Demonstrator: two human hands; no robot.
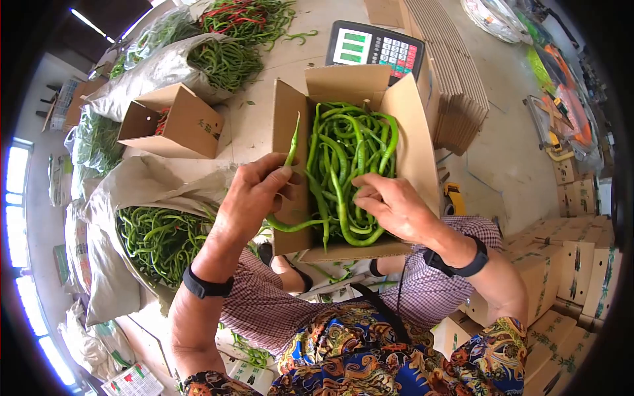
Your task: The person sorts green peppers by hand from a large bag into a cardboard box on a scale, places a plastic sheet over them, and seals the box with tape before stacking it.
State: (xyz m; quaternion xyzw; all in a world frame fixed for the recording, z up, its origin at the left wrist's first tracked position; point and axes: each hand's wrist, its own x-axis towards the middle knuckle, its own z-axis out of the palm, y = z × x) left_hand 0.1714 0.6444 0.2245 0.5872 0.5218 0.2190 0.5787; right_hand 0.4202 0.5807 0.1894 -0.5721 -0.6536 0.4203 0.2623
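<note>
An open cardboard box (354, 79) full of long green peppers (343, 148) stands in front of me, its flaps up. Over its left flap, my left hand (261, 185) pinches a green pepper (294, 140) that points upward; another pepper (290, 226) curves out below this hand towards the box. My right hand (393, 201) is at the right side of the box, its fingers bent together on the peppers; what they grip, if anything, is hidden. Behind the box is a scale (376, 49) with green displays.
An open sack (142, 181) of green peppers lies at the left, with a smaller box (175, 125) beyond it. More sacks and red peppers (238, 14) are at the back left. Flattened cardboard (456, 86) is stacked behind right; packed boxes (541, 270) stand at the right.
</note>
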